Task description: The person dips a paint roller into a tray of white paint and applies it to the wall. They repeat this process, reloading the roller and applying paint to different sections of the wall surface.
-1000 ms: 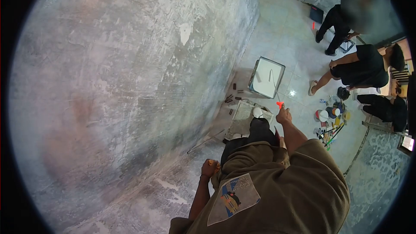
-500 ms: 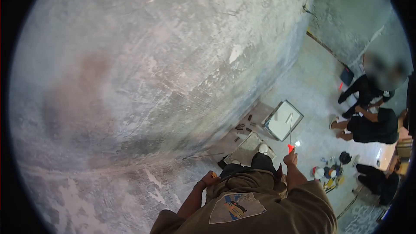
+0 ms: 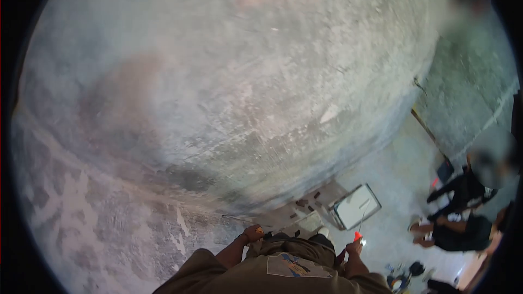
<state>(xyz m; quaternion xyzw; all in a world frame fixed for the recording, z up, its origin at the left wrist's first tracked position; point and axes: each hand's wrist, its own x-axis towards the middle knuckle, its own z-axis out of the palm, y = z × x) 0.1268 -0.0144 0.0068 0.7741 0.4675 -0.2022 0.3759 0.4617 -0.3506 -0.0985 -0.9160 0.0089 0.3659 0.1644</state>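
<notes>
My right hand (image 3: 354, 246) is closed on the orange-red handle of a tool (image 3: 358, 236), whose thin shaft points up past the edge of a white tray. My left hand (image 3: 254, 233) is closed around a small yellow-orange object (image 3: 259, 230), too small to make out, near my waist. Beyond my hands lies the white tray (image 3: 355, 207) with dark edges and a pale stick-like thing on it. Below me my shoe (image 3: 323, 232) shows beside a grey slab.
A large rough grey wall (image 3: 229, 92) fills the left and middle. Two people (image 3: 463, 232) are at the right on the pale floor. Several cans and tools (image 3: 400, 281) lie at the lower right. Small dark pieces (image 3: 301, 203) are scattered by the wall.
The camera view has tilted upward, so my body, the tray and the people appear lower. Both hands keep hold of their objects.
</notes>
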